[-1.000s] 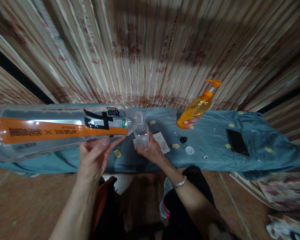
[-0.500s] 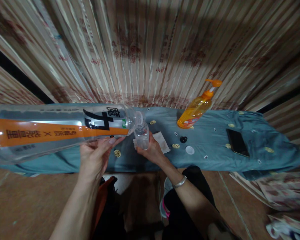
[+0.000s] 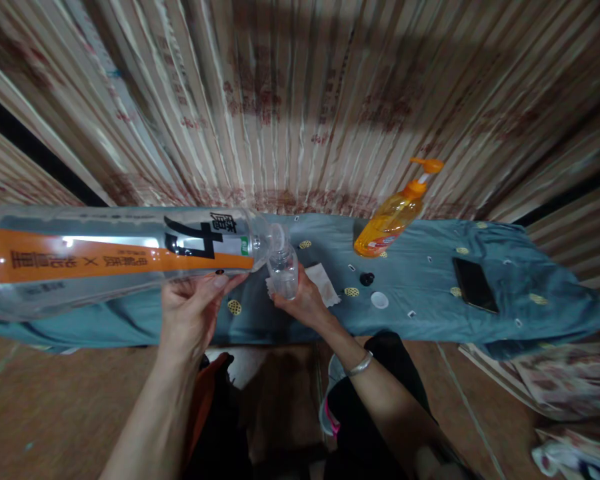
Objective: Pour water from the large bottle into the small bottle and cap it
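Note:
A large clear bottle (image 3: pixel 115 257) with a silver and orange label lies almost level at the left, its neck pointing right. My left hand (image 3: pixel 195 307) grips it from below near the shoulder. The bottle's mouth meets the top of a small clear bottle (image 3: pixel 284 277), which my right hand (image 3: pixel 300 297) holds with fingers wrapped round it. Some clear liquid seems to be in the small bottle; its level is hard to make out. Under and beside my right hand is a white tissue (image 3: pixel 323 283) on the blue-green cloth (image 3: pixel 430 293).
An orange pump bottle (image 3: pixel 390 220) stands behind and right of my hands. Nearer are a small black cap (image 3: pixel 367 278) and a white round lid (image 3: pixel 379 300). A black phone (image 3: pixel 475 285) lies farther right. A pleated patterned curtain (image 3: pixel 300 100) hangs behind the cloth.
The far left end of the large bottle has risen slightly and its label has turned a little. Both hands keep their holds in nearly the same places.

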Action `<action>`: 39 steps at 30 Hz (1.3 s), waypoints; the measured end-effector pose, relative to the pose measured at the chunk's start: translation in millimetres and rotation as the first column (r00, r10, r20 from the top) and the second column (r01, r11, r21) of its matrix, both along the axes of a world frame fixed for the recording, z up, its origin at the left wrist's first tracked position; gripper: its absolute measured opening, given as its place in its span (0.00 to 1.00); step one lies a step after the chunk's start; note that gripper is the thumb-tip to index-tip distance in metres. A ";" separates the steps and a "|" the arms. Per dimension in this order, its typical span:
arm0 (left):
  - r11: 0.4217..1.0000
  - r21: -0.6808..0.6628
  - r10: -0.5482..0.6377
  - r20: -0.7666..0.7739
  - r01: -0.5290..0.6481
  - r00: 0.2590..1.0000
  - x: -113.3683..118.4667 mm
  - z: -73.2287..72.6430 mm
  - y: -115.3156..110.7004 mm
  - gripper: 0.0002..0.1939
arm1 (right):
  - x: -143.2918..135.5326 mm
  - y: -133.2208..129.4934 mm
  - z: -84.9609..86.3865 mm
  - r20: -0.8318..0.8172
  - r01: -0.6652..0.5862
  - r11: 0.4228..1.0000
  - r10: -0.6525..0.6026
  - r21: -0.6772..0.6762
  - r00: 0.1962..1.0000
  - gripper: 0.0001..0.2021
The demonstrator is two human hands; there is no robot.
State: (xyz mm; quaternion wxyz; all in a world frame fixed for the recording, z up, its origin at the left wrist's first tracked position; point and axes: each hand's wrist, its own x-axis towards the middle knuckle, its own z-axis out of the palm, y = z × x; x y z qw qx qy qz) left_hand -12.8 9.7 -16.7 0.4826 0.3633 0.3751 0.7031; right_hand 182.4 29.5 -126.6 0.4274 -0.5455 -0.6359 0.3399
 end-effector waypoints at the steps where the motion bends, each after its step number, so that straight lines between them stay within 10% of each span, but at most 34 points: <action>1: 1.000 0.002 -0.001 0.001 0.001 1.000 -0.8 -1.6 0.3 0.21 | 0.0 0.0 -0.1 0.002 -0.001 1.000 0.001 0.006 1.000 0.41; 39: 0.993 -0.120 -0.012 0.071 0.021 0.997 -2.5 -3.6 -0.1 0.25 | -2.4 0.9 -10.8 0.000 0.003 0.997 -0.003 0.071 1.000 0.44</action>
